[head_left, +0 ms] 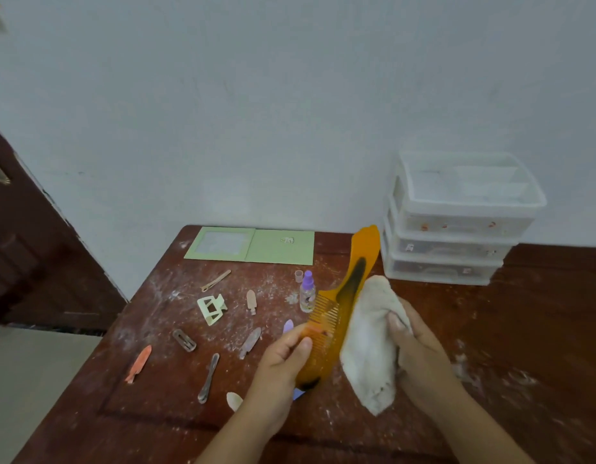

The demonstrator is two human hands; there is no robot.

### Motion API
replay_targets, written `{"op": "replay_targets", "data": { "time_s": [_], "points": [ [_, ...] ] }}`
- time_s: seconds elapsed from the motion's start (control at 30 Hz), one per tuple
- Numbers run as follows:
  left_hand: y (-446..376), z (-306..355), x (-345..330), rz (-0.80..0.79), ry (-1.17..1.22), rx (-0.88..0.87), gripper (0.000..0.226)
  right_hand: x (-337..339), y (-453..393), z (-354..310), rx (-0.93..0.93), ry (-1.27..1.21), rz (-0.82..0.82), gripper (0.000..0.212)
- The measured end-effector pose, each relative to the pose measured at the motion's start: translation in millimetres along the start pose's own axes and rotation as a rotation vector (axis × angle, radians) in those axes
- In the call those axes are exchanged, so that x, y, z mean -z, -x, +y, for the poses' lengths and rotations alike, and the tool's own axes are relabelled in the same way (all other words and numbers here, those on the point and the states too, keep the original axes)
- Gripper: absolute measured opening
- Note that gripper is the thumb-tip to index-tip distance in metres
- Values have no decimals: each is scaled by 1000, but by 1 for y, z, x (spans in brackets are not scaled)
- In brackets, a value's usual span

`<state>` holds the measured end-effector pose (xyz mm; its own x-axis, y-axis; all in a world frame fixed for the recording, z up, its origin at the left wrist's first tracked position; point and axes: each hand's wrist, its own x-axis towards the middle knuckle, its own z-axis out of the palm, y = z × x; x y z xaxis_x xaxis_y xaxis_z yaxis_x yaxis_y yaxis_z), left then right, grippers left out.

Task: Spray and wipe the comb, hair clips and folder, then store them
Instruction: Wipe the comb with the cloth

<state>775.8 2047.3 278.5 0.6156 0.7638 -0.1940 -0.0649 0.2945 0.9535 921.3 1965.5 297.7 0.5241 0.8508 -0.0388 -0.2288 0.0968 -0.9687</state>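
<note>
My left hand (283, 354) grips an orange comb (343, 296) by its toothed end, handle pointing up and away. My right hand (415, 346) holds a white cloth (370, 343) bunched against the comb's right side. A small spray bottle with a purple top (307, 293) stands just behind the comb, its cap (299, 276) beside it. Several hair clips lie on the dusty brown table (524, 329): a pale claw clip (211, 309), an orange clip (138, 364), a grey clip (208, 377). The green folder (253, 245) lies open at the back.
A clear plastic drawer unit (453, 222) with three drawers and an open top tray stands at the back right against the white wall. White dust is scattered over the table. A dark door (29, 249) is at the left, beyond the table edge.
</note>
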Motion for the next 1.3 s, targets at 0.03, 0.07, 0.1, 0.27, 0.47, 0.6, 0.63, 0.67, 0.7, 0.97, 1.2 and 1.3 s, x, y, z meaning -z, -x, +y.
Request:
{"op": "replay_targets", "data": {
  "time_s": [0.03, 0.07, 0.1, 0.27, 0.47, 0.6, 0.63, 0.67, 0.7, 0.97, 1.2, 1.3],
  "points": [
    [-1, -3, -3, 10, 13, -3, 17, -9, 2, 3, -2, 29, -21, 25],
    [-3, -6, -6, 39, 32, -20, 19, -16, 4, 7, 9, 68, -15, 25],
    [-3, -8, -9, 78, 38, -47, 20, -22, 5, 13, 35, 122, 6, 23],
    [-4, -9, -16, 220, -126, -140, 29, -35, 14, 32, 68, 282, 77, 20],
    [-9, -12, -15, 306, -185, -120, 32, -18, 32, 51, -26, 359, -153, 22],
    [-10, -17, 5, 167, -213, -78, 18, 6, 23, 38, -59, 174, 46, 17],
    [-8, -20, 11, 97, -264, -85, 17, 12, 17, 31, -62, 179, 104, 18],
    [-6, -22, 16, 27, -327, -111, 17, 20, 12, 25, -55, 189, 138, 18],
    [-4, -22, 20, -43, -402, -149, 18, 25, 8, 15, -32, 189, 149, 16],
    [-15, -30, 52, -209, -1048, -519, 33, 47, -6, -1, -5, 405, -24, 47],
    [-30, -35, 67, 63, -1455, -916, 26, 53, -9, 9, 234, 1098, -213, 23],
    [-33, -34, 70, 265, -1412, -959, 24, 49, -11, 17, 571, 1419, -277, 13]
  ]
}}
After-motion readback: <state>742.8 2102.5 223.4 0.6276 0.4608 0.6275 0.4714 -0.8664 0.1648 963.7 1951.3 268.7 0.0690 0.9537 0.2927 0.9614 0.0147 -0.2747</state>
